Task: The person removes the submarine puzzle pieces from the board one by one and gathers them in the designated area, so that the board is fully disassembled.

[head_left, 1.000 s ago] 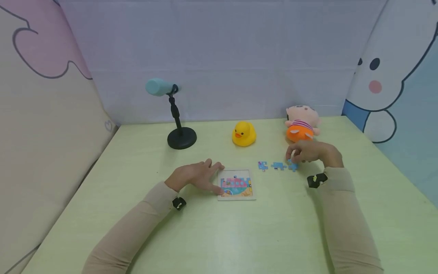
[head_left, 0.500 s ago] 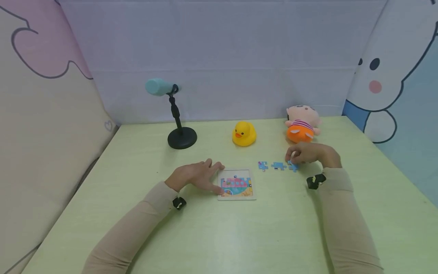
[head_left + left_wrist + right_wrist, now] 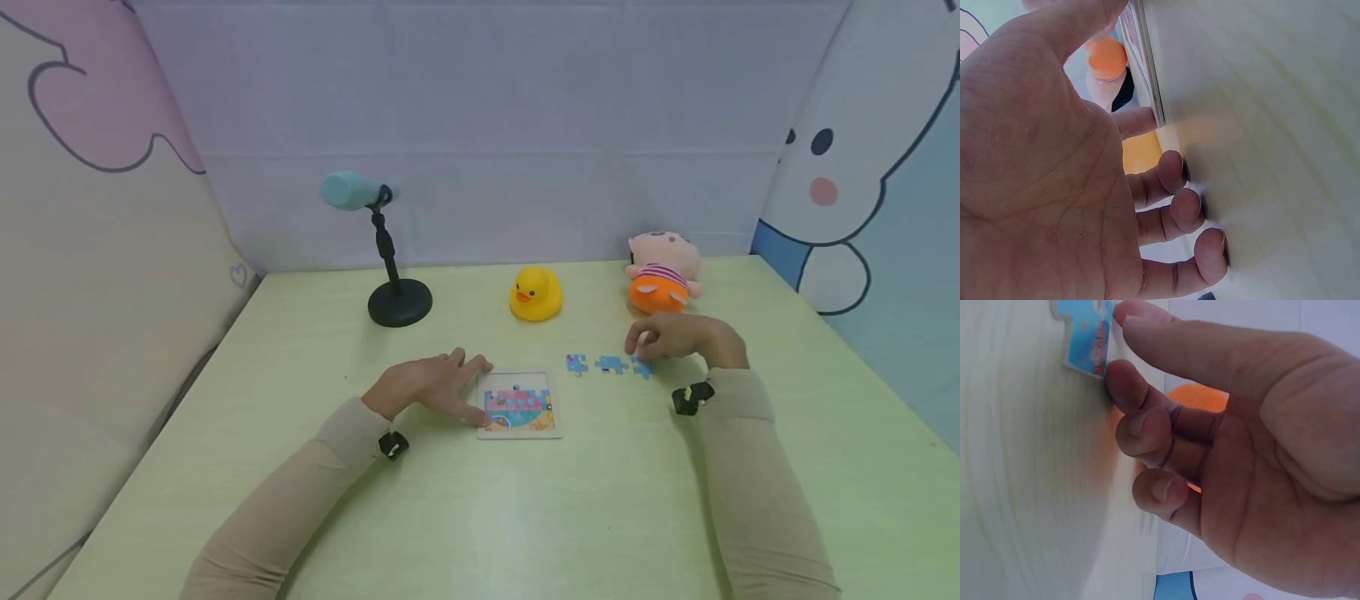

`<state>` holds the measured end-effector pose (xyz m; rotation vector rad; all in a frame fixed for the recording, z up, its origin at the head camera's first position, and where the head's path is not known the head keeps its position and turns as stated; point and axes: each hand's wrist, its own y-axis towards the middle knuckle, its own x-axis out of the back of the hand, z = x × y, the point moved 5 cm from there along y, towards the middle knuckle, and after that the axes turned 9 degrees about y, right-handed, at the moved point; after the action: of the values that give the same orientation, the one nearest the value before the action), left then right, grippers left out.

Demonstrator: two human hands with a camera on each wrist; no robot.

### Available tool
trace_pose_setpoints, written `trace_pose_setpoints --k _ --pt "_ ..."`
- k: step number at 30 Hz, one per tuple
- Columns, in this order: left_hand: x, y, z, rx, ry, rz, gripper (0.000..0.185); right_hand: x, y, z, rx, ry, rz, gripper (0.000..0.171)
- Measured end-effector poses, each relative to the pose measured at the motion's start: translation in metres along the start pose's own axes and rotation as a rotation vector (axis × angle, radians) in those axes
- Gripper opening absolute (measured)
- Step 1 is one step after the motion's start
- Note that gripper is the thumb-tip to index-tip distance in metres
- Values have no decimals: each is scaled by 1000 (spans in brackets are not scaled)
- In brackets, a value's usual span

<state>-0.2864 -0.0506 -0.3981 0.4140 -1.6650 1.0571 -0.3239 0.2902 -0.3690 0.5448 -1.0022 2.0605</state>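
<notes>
The left hand [image 3: 435, 385] rests at the left side of a small square puzzle tray [image 3: 520, 432]. Its thumb touches the lower left corner and its index finger the upper left one, the other fingertips resting on the table in the left wrist view. In the tray lies a partly filled pink and teal picture. The right hand [image 3: 671, 335], fingers loosely curled, is at the rightmost blue puzzle piece [image 3: 642, 368]. That piece [image 3: 1087, 344] lies at the fingertips in the right wrist view; no pinch shows. Two more blue pieces, a middle one [image 3: 611, 364] and a left one [image 3: 577, 363], lie beside it.
A yellow rubber duck [image 3: 536, 294] sits behind the tray. At the back right lies a plush doll [image 3: 662, 271] with orange shorts, close behind the right hand. A black stand [image 3: 400, 304] bearing a pale teal cylindrical object [image 3: 349, 191] stands at the back left.
The right hand and wrist have shifted slightly towards the near left. The left hand, the tray and the other pieces look unchanged.
</notes>
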Motion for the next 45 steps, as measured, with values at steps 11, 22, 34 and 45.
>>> trace_pose_setpoints --k 11,22,34,45 --pt "3 -3 0 14 -5 20 87 -4 9 8 43 2 -9 20" --pt "0 -1 1 9 -8 7 86 -15 19 28 140 0 -15 18" --pt "-2 0 1 8 -1 11 86 -26 21 67 226 -96 5 17" --pt "-1 0 0 17 -6 -1 85 -37 23 89 289 -122 34 17"
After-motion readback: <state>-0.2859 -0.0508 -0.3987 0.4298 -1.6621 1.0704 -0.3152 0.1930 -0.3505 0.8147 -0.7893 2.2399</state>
